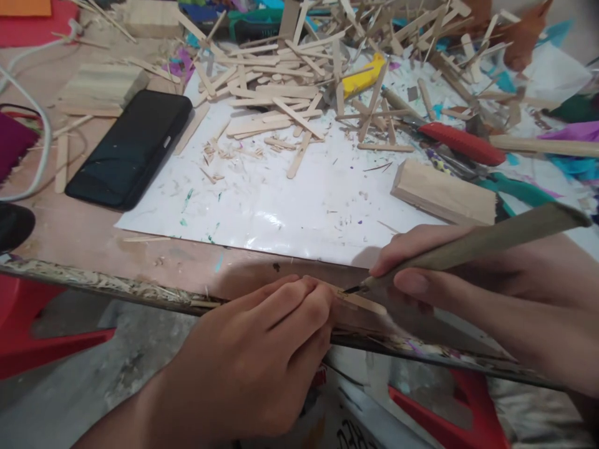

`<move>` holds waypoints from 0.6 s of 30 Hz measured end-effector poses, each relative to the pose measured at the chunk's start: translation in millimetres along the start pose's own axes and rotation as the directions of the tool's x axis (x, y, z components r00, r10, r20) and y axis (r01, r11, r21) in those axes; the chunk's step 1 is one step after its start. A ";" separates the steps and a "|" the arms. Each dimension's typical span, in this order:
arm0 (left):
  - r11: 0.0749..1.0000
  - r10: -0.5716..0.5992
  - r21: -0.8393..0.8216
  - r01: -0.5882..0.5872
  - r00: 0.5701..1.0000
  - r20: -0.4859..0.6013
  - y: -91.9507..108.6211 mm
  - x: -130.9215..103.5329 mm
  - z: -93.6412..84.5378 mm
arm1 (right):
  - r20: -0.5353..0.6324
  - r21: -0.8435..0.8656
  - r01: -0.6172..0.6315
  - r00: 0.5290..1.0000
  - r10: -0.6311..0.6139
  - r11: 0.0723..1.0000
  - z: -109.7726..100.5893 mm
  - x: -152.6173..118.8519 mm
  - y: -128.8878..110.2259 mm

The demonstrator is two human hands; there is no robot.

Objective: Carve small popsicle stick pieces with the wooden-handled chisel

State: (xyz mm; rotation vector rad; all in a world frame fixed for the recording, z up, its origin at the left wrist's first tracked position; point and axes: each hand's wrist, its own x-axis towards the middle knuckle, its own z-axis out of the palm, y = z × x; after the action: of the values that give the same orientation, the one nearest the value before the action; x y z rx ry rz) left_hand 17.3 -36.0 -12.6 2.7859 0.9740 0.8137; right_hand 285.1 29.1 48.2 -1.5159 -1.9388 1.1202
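My left hand (262, 355) is curled at the table's near edge (116, 288) and pins a small flat wooden stick (362, 303) under its fingertips. My right hand (477, 293) grips a craft knife with a long olive handle (486, 240). The knife's dark tip touches the stick just right of my left fingers. A white sheet (290, 199) lies on the table beyond both hands, speckled with wood shavings.
A black phone (131, 146) lies at the left. A heap of wooden sticks (299, 81) covers the far side, with a yellow cutter (362, 76), red-handled pliers (461, 142) and a wooden block (442, 192). White cable (42, 125) and red stools (42, 343) stand at left and below.
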 end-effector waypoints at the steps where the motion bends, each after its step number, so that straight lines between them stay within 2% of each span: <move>1: 1.000 -0.013 -0.008 0.013 1.000 -0.004 0.1 0.4 0.1 | -0.001 0.001 -0.001 1.000 0.001 1.000 1.5 1.3 0.1; 7: 0.999 -0.037 -0.032 0.037 0.999 -0.011 -0.9 3.6 1.9 | 0.017 0.004 -0.010 1.000 0.010 1.000 -0.7 -1.5 6.5; 12: 0.997 -0.052 -0.056 0.051 0.998 -0.023 -1.3 2.5 3.2 | 0.131 0.003 -0.013 0.991 0.012 1.000 -11.7 -8.9 15.5; 15: 0.998 -0.044 -0.047 0.044 0.999 -0.009 -1.3 1.8 2.6 | 0.110 -0.030 0.043 0.993 -0.040 0.999 -11.9 -11.0 16.6; 18: 0.997 -0.045 -0.059 0.044 0.999 -0.007 -1.9 2.0 1.3 | 0.079 -0.132 0.129 0.990 -0.119 0.983 -6.4 -11.4 10.7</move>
State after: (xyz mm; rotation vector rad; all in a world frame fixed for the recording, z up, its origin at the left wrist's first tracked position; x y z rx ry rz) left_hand 18.2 -33.2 -13.2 2.7031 0.9927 0.8348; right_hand 299.7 21.2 44.8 -1.4177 -2.1665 1.0184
